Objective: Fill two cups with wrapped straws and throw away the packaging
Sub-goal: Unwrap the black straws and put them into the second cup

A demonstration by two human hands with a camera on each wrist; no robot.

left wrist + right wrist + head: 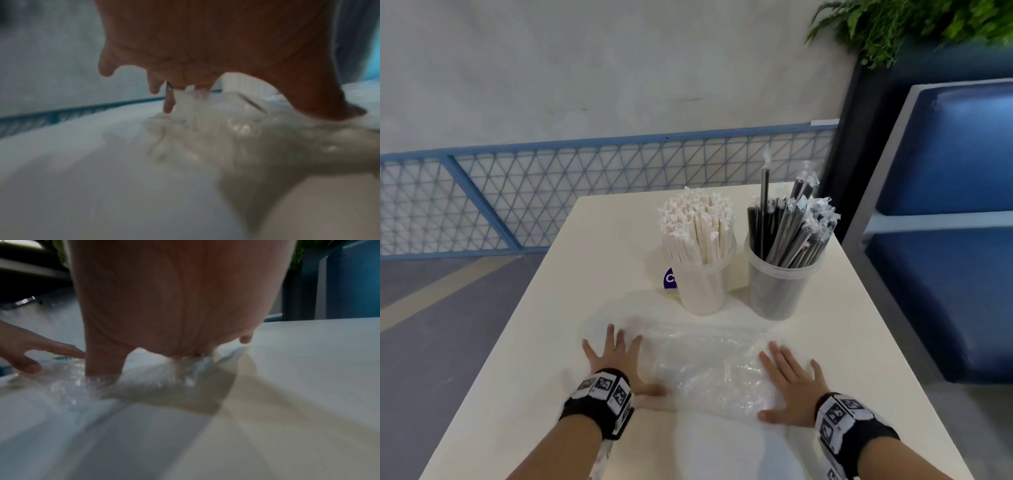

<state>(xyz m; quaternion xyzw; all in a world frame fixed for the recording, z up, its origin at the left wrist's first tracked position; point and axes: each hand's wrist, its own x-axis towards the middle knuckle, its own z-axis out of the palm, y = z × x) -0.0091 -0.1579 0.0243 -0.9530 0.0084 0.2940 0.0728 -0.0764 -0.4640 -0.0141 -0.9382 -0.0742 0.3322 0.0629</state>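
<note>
Two clear plastic cups stand at the far side of the white table [551, 342]. The left cup [702, 284] holds white paper-wrapped straws [697, 226]; the right cup [779, 284] holds black straws in clear wrap [794, 226]. Crumpled clear plastic packaging [709, 370] lies flat on the table in front of them. My left hand [616, 359] rests flat on its left end with fingers spread and straight. My right hand [791, 383] lies flat on its right end, fingers straight. The wrist views show each palm, left hand [205, 48] and right hand [174, 296], over the packaging [236, 129] [144, 373].
A blue padded bench [945, 222] stands right of the table, with a green plant [893, 24] above it. A blue mesh railing [517, 192] runs behind the table. A small purple label [670, 278] sits behind the left cup. Floor lies to the left of the table edge.
</note>
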